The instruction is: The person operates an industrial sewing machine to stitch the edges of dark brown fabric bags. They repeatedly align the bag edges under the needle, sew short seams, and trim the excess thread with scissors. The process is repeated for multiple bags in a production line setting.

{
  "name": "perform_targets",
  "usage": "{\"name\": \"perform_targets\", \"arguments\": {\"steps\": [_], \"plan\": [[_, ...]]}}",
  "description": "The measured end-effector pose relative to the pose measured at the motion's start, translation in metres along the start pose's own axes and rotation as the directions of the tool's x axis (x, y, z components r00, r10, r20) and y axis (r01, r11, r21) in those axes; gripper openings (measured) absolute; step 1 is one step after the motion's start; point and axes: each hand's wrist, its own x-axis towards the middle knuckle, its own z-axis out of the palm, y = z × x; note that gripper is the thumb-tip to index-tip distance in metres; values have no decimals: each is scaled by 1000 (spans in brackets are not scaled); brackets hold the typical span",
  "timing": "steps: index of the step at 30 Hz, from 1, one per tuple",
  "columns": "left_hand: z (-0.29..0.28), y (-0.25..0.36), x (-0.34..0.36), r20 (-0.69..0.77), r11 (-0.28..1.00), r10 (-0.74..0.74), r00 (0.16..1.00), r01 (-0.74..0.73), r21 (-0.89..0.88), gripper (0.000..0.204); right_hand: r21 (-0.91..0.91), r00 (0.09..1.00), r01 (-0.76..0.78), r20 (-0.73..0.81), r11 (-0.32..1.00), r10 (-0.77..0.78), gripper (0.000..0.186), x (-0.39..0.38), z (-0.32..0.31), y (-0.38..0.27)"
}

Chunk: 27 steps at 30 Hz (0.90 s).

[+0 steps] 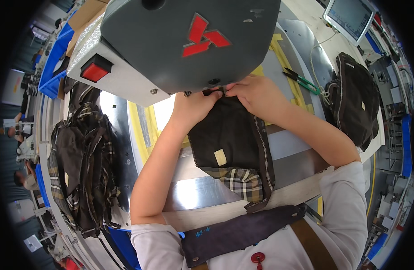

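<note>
A dark fabric piece (229, 130) with a metal zipper (264, 157) along its right edge lies in front of me, and a plaid lining (243, 182) shows at its near end. A small pale yellow label (220, 157) is on the dark cloth. My left hand (194, 107) pinches the far edge of the piece, thumb on top. Close beside it, my right hand (258, 95) grips the same edge with bent fingers. Both hands are just below the dark grey machine head (189, 40), which hides what lies past the fingertips.
Dark and plaid zippered pieces (81, 166) are heaped at the left. Another dark zippered bundle (356, 99) lies at the right, near green-handled scissors (303, 82) and a pale cord. A red switch (96, 68) sits on the machine's box. A screen (350, 18) stands far right.
</note>
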Motion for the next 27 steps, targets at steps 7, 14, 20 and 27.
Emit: {"name": "perform_targets", "arguments": {"steps": [7,14,20,27], "plan": [[0,-8,2,0,998,53,999,-53,-18,27,-11,999,52,-13,999,-52,18,1,0,-1],[6,-3,-4,-105,993,89,990,-80,92,27,-193,980,190,98,963,-173,23,1,-3,-5],[14,-12,-9,-238,969,178,955,-128,214,23,-204,985,170,76,964,-157,25,-2,2,-6],[17,1,-49,-88,758,572,816,-484,438,26,-95,997,82,5,992,-81,23,-7,5,-3]]}}
